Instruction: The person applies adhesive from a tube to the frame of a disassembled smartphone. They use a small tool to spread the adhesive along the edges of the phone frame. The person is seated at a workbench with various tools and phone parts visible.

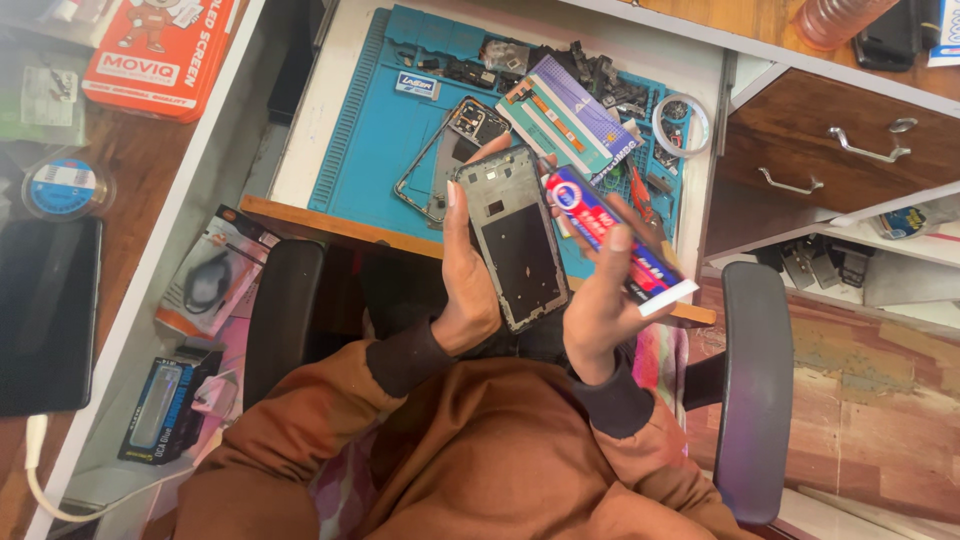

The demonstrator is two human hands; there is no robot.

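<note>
Brown sleeves (480, 450) fill the bottom of the view; above them the left hand (468, 268) grips one grey phone frame (515, 240) by its edge, held over the near edge of the blue work mat (370, 140). Beside it, the right hand (600, 295) pinches one red-and-blue tube (615, 235). A second frame (440, 160) lies on the mat. Small dark parts (590, 70) along the mat's far edge are too cluttered to count. Two handled wooden drawers (850, 140) stand right, and the chair's two armrests (755, 390) flank the lap.
</note>
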